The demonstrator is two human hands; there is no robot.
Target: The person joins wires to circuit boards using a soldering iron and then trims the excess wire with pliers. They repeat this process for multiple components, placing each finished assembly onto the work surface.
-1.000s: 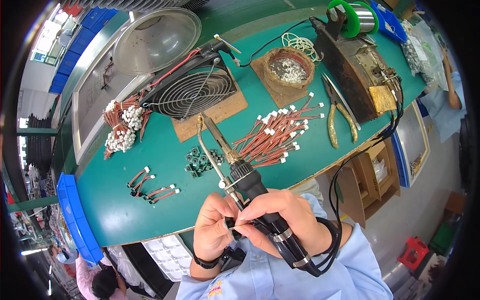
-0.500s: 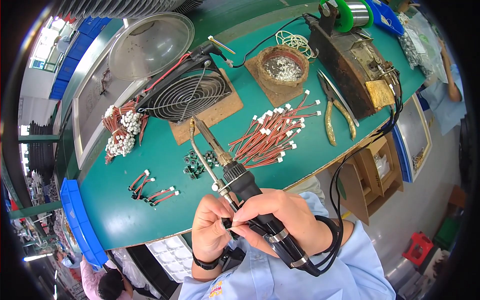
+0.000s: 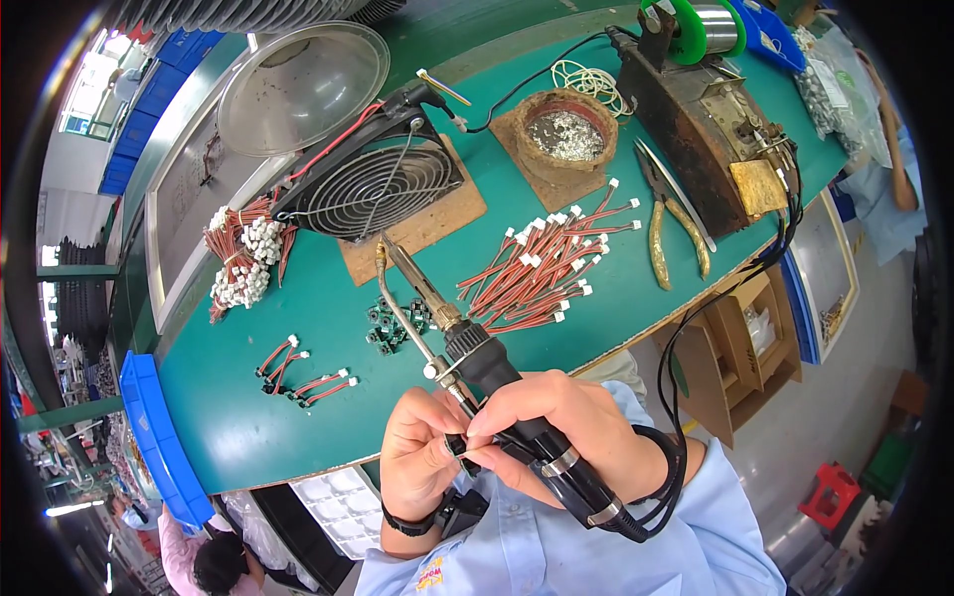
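My left hand [image 3: 415, 452] is closed, with thumb and fingertips pinching a small black part [image 3: 455, 444] just in front of my body. My right hand [image 3: 581, 422] wraps a black soldering iron [image 3: 479, 350] with a thin metal solder-feed tube alongside; its tip points away over the bench. The right thumb and forefinger meet the left fingertips at the small part, whose details they partly cover. Beyond the iron lies a pile of small black-and-green parts [image 3: 388, 326]. To its right are many red-brown wire leads [image 3: 542, 268] with white connectors; several leads with black ends [image 3: 308, 382] lie left.
On the green bench [image 3: 238, 427] stand a fan with a wire guard [image 3: 383, 189], a round pot of solder scraps [image 3: 561, 139], pliers [image 3: 656, 233], and a metal solder-feeder box [image 3: 696, 129]. Bundled leads [image 3: 243, 258] lie left. A blue bin [image 3: 159, 437] hangs at the left edge. Black cables trail right.
My hands stay together in nearly the same place. The small black part has turned slightly between my fingertips, and the view has shifted a touch.
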